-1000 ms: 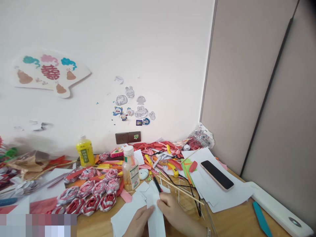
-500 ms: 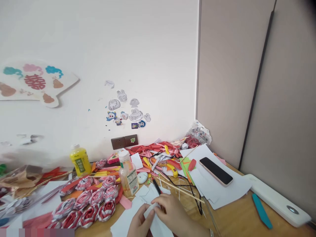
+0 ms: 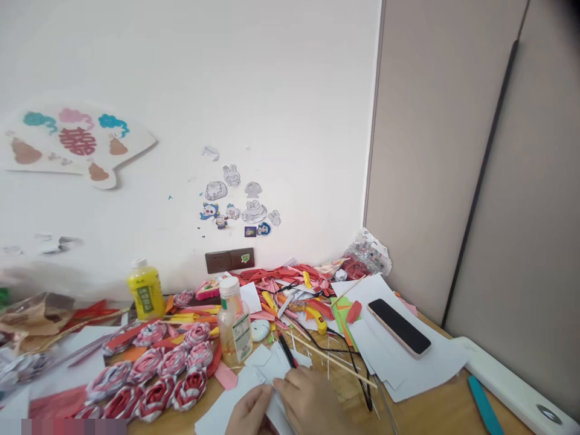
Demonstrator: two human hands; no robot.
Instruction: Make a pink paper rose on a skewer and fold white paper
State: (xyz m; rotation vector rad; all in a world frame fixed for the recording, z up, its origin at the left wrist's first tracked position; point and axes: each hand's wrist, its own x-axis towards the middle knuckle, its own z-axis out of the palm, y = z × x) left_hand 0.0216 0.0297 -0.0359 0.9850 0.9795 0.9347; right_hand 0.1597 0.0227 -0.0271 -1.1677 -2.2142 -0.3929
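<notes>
White paper (image 3: 278, 417): narrow, plain. Left hand (image 3: 249, 412) pinches its left edge; right hand (image 3: 310, 400) curls over, grip unclear. Wood tabletop (image 3: 437, 402) shows near right, between large sheet (image 3: 423, 373) and white device (image 3: 510, 382).

Tbl (image 3: 441, 414) front ctr: L hand (image 3: 250, 412) & R hand (image 3: 308, 396) side by side at paper strip (image 3: 277, 414), pen (image 3: 287, 350) just beyond R hand. To L, paper roses (image 3: 156, 396) on tbl; jar (image 3: 234, 332) btwn roses & pen, drink btl (image 3: 145, 293) behind roses nr wall (image 3: 290, 90). Scrap pile (image 3: 283, 275) at back by wall, L of bag (image 3: 369, 249) in corner. On R, phone (image 3: 399, 326) on sheets (image 3: 435, 368); long device (image 3: 502, 377) further R, flat tool (image 3: 484, 405) just L of it.
</notes>
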